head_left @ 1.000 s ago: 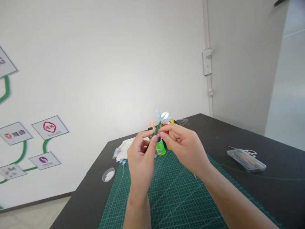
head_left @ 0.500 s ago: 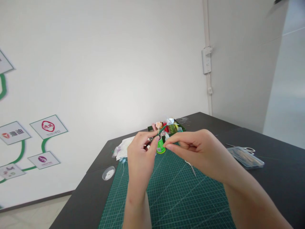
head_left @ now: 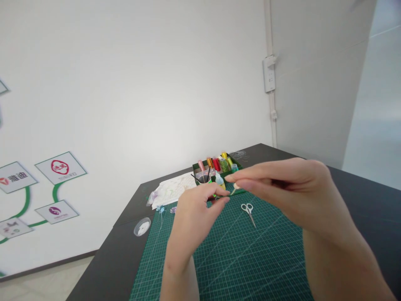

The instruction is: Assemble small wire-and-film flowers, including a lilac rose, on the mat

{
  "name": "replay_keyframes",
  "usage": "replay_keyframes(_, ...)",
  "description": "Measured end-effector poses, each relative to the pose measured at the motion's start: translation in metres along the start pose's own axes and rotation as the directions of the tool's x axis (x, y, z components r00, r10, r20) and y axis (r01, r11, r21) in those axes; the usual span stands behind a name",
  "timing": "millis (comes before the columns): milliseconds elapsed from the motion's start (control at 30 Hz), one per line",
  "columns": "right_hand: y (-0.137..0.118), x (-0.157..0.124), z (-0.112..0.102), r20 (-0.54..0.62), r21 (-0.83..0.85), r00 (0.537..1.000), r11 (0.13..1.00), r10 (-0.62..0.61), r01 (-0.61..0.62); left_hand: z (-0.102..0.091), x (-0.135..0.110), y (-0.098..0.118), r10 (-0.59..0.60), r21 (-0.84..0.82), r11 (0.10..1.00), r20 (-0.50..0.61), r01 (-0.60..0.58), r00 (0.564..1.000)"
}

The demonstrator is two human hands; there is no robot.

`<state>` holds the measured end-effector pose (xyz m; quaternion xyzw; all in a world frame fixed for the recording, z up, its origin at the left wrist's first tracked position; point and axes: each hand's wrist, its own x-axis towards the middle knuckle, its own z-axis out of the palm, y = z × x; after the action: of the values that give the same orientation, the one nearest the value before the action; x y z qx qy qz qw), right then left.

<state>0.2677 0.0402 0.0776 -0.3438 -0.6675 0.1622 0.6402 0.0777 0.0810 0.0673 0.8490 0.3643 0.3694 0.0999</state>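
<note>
My left hand (head_left: 196, 217) is closed in a pinch, and a thin green strip (head_left: 239, 192) runs out from its fingertips to the right. My right hand (head_left: 282, 190) also pinches, palm turned inward. At its fingertips shows a small pale flower (head_left: 236, 186) on a short light stem, mostly covered by the fingers. The two sets of fingertips are close together above the green cutting mat (head_left: 244, 259). Small white-handled scissors (head_left: 249, 213) lie open on the mat below the hands.
Behind the hands a dark green box (head_left: 196, 168) holds several colourful tubes, with a glue bottle (head_left: 220, 180) in front. White paper (head_left: 173, 190), a blue flower piece (head_left: 160, 209) and a clear round dish (head_left: 142, 227) lie at the left. A wall rises behind.
The pale flower has come down from above my left hand to my right fingertips. My left hand has tilted rightward, and my right hand has shifted slightly right.
</note>
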Motion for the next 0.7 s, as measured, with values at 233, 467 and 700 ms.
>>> replay_keyframes(233,0.019,0.021,0.005,-0.083,-0.002,0.995,0.999,0.054,-0.054,-0.009,-0.014,0.007,-0.044,-0.14,0.988,0.148,0.065,0.988)
replay_keyframes(467,0.038,0.032,0.014,-0.048,0.07,0.992,0.991,0.12,-0.116,-0.018,-0.02,0.008,-0.056,-0.175,0.982,0.072,0.068,0.996)
replay_keyframes(700,0.053,0.039,0.017,0.125,0.019,0.97,0.977,0.207,-0.211,-0.021,-0.022,0.009,-0.027,-0.191,0.982,-0.22,-0.016,0.975)
